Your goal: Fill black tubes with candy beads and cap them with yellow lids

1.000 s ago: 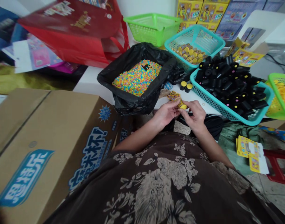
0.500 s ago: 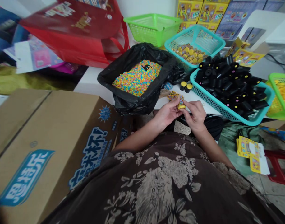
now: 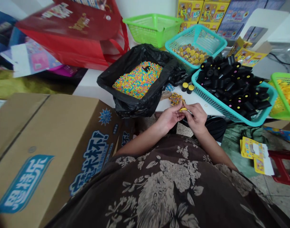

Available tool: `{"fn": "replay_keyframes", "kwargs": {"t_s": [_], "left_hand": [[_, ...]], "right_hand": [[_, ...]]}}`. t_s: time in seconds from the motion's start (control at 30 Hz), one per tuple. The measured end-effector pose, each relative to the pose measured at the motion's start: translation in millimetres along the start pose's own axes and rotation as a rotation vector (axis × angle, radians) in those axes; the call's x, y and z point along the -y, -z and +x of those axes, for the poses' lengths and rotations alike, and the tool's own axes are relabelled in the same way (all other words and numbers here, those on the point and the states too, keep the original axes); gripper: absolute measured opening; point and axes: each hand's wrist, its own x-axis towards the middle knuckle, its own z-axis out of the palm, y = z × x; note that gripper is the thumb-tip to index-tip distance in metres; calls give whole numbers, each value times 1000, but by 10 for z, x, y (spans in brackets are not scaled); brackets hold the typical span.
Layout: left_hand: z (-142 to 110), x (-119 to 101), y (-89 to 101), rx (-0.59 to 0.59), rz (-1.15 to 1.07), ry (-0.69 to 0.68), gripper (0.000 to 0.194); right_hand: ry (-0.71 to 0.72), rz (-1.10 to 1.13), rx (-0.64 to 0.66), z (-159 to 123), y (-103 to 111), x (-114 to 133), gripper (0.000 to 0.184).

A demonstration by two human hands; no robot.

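My left hand [image 3: 169, 117] and my right hand [image 3: 196, 117] meet at the white table's front edge, fingers closed together on a small yellow-capped tube [image 3: 183, 109]; most of it is hidden between the fingertips. Just beyond them a printed sticker sheet [image 3: 175, 98] lies on the table. Two yellow-capped black tubes [image 3: 187, 87] stand behind it. A black bag [image 3: 126, 104] of small coloured candies [image 3: 138, 79] sits to the left.
A teal basket [image 3: 232, 117] of black tubes is at right, another teal basket [image 3: 217, 35] of finished tubes behind, green baskets [image 3: 137, 23] at back and far right. A large cardboard box [image 3: 47, 139] fills the left. Yellow label sheets [image 3: 254, 152] lie near a red stool.
The tube stood upright and showed its label between my fingers; now both hands have closed tighter round it and only its yellow cap shows. The view shifted slightly.
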Motion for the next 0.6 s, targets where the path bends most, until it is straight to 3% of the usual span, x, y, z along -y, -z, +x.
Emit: {"fn": "replay_keyframes", "kwargs": {"t_s": [0.23,0.37,0.47,0.6], "left_hand": [[-13,-10,-10,12,41,18,15],[-1,-159,-88,0,186,-27,16],[40,-459,-241,36,380,-120,24],[238,-1096,-589,37,613,-320,35]], "right_hand": [[62,-20,-65,31,16,34,16],[47,-18,-65,28,57,-33,24],[23,-76,-77,-25,83,-223,21],[38,-184,-83,-133,52,-506,14]]}}
